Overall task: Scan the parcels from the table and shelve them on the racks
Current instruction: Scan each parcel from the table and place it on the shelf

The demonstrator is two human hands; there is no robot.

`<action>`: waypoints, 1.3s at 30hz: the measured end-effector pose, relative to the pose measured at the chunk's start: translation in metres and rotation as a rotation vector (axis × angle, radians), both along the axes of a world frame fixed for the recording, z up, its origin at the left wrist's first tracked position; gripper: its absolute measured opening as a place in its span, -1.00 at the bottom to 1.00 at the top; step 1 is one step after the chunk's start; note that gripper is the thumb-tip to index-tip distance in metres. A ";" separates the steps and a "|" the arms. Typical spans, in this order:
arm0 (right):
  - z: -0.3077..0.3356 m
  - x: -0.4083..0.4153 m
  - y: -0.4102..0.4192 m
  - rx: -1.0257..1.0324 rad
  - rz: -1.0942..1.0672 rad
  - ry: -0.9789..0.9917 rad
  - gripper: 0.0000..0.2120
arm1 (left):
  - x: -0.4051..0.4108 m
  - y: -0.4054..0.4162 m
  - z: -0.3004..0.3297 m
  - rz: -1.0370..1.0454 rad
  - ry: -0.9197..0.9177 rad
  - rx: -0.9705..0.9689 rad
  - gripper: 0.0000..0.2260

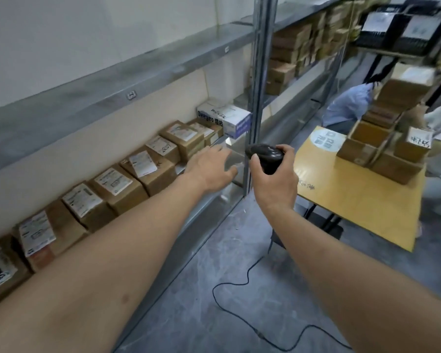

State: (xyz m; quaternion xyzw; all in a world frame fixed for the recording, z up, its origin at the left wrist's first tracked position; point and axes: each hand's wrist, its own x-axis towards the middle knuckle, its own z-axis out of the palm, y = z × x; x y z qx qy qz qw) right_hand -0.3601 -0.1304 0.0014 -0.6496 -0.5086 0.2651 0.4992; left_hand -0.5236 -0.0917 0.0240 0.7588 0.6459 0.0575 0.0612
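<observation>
My right hand [273, 179] grips a black barcode scanner [267, 157], whose cable [229, 296] trails down across the floor. My left hand [211, 166] is stretched out with straight fingers over the front edge of the low rack shelf [209, 200], holding nothing. A row of brown labelled parcels [148, 166] stands along that shelf, ending at a white and blue box [227, 118]. More brown parcels [385, 146] are stacked on the yellow table [362, 200] at the right.
A grey metal upright [260, 72] of the rack stands just beyond my hands. Upper shelves hold more cartons [298, 47] and black crates [405, 26]. A person in a light blue top [346, 105] crouches behind the table. Grey floor lies below.
</observation>
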 end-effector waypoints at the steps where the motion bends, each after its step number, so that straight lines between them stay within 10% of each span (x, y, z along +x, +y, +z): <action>1: -0.002 0.012 0.007 -0.005 -0.018 0.000 -0.56 | 0.012 0.010 -0.002 -0.018 0.002 0.002 -0.47; 27: -0.031 0.200 0.231 -0.036 -0.617 0.002 -0.55 | 0.262 0.313 -0.025 -0.546 -0.063 -0.009 -0.50; 39: -0.040 0.361 0.337 -0.018 -0.661 0.016 -0.55 | 0.412 0.416 -0.019 -0.462 -0.149 0.021 -0.45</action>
